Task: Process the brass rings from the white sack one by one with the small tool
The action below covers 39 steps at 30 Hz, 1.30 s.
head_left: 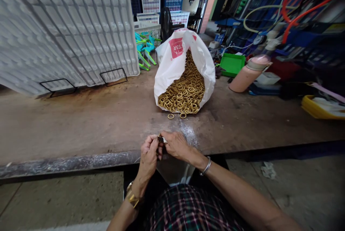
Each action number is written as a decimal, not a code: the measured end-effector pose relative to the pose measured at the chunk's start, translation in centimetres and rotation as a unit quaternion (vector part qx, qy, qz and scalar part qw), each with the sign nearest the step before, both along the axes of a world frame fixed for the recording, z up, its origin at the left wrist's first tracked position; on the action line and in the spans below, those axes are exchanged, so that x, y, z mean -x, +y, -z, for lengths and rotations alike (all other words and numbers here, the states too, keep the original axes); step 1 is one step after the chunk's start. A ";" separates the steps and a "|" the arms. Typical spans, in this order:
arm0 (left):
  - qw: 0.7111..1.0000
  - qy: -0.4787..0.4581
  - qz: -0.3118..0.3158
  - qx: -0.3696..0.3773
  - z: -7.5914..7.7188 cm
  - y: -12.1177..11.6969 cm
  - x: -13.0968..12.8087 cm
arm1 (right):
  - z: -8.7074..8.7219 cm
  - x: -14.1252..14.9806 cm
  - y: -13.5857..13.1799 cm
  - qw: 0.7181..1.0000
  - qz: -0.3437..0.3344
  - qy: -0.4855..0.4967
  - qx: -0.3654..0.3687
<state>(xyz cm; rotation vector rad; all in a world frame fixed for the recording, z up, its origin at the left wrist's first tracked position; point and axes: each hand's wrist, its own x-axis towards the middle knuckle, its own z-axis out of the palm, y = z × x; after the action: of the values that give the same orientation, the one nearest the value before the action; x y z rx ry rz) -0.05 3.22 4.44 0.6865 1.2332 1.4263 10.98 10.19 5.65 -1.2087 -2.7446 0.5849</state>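
Close to the table's front edge, my left hand (149,152) and my right hand (178,145) meet, fingertips almost touching. Both are closed in a pinch. Between them shows a small black-and-white piece (161,139), its white end at my right fingers; its exact kind is too small to tell. A sliver of brass colour by my left fingertips looks like part of a ring, mostly hidden by the fingers. Just beyond lies a white plastic bag (168,74) on its side, its mouth towards me, full of brass rings (185,94). Two loose rings (170,116) lie before it.
Stacked white ribbed trays (107,26) stand at the left by black wire stands (114,76). Green-and-blue clamp-like pieces (145,51) lie behind. A pink bottle (244,76), a green bin (232,64) and a yellow tray (314,108) are to the right, under orange hoses (289,18).
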 end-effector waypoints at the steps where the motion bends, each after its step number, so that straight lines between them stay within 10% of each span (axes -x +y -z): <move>1: 1.000 0.008 -0.003 0.002 0.0 0.0 0.0 | -0.1 0.1 0.0 1.000 -0.002 -0.001 0.000; 23: 0.997 0.068 -0.038 0.020 -0.2 -0.3 -0.4 | -0.7 0.4 0.3 0.997 0.022 -0.076 0.025; 39: 0.955 -0.283 -0.037 0.085 -0.3 0.2 0.4 | 0.9 0.1 6.0 0.976 0.170 -0.109 -0.084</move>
<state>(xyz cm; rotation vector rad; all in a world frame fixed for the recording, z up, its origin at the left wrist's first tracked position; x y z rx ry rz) -0.49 3.39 4.70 0.0928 0.9139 1.4225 10.83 16.23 4.79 -1.7332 -2.5901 0.1905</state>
